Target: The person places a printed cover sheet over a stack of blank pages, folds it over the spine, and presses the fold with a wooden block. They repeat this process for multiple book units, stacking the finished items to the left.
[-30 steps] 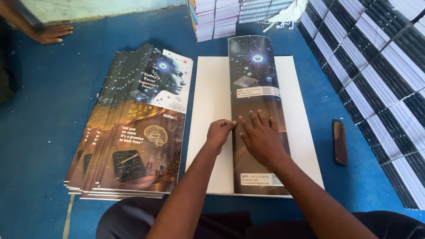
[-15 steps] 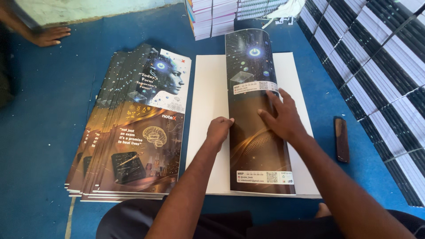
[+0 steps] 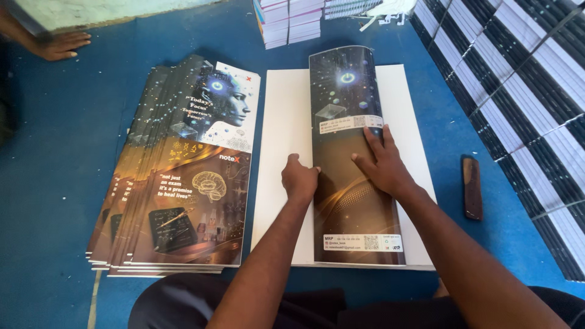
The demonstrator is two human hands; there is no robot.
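Covers, printed and fanned in one stack, lie by the blue surface's left edge, not yet folded. Left hand, fingers clenched, knuckles the crease of one folded cover on one white pile mid-surface; right hand presses it flat, fingers spread (grasping nothing). One dark creasing block waits rightward.
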